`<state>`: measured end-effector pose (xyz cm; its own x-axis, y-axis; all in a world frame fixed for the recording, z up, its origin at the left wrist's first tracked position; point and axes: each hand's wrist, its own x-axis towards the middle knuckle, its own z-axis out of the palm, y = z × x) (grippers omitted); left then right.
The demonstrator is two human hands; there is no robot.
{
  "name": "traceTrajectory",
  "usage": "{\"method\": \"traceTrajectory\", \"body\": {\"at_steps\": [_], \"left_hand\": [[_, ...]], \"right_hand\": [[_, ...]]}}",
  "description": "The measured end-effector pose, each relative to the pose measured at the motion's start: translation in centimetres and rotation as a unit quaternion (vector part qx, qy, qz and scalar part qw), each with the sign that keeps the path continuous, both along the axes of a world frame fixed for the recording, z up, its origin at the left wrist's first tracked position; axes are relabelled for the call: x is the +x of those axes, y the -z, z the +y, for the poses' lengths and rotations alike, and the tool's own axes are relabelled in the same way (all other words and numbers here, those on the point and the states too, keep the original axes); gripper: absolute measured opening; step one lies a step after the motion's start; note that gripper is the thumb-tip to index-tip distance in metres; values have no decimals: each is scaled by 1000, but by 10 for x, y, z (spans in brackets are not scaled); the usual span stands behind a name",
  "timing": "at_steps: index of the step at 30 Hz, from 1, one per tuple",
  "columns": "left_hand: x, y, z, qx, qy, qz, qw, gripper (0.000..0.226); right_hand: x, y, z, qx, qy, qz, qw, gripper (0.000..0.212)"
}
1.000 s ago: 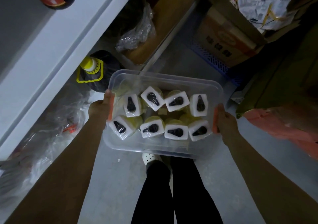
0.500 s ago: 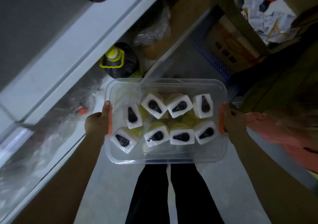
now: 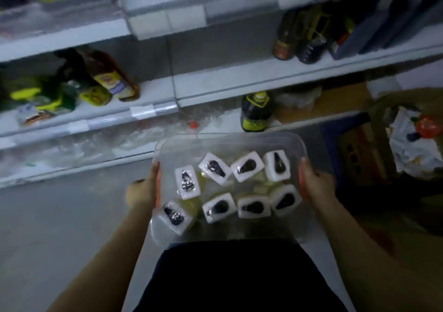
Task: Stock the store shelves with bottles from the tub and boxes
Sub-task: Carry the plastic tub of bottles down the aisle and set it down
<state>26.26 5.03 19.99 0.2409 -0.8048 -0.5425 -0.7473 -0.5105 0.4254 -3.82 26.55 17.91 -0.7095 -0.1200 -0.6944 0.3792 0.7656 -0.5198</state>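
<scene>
The left hand and right hand each clamp an end of the clear tub. Eight white-capped bottles stand inside, before the shelves.

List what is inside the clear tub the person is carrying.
The clear tub holds eight bottles with white square tops bearing dark drop-shaped marks, four per row. Yellowish bodies show between the tops; their labels and the tub's floor are covered.
</scene>
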Motion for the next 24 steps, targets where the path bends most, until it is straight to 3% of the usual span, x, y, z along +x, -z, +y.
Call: {"method": "traceTrajectory", "body": {"at_steps": [2, 8, 12, 19, 24], "left_hand": [[21, -5, 19, -3, -40, 18, 999, 74], [82, -11, 124, -8, -197, 75, 978, 58], [106, -11, 174, -10, -269, 60, 961, 62], [167, -12, 243, -21, -403, 31, 914, 67], [230, -3, 268, 13, -432, 14, 902, 70]], "right_hand": [[-2, -2, -12, 8, -85, -1, 996, 73], [10, -21, -40, -4, -310, 20, 951, 66], [29, -25, -48, 27, -389, 1, 921, 69], [108, -35, -76, 2, -531, 34, 847, 65], [198, -43, -103, 34, -611, 57, 789, 74]]}}
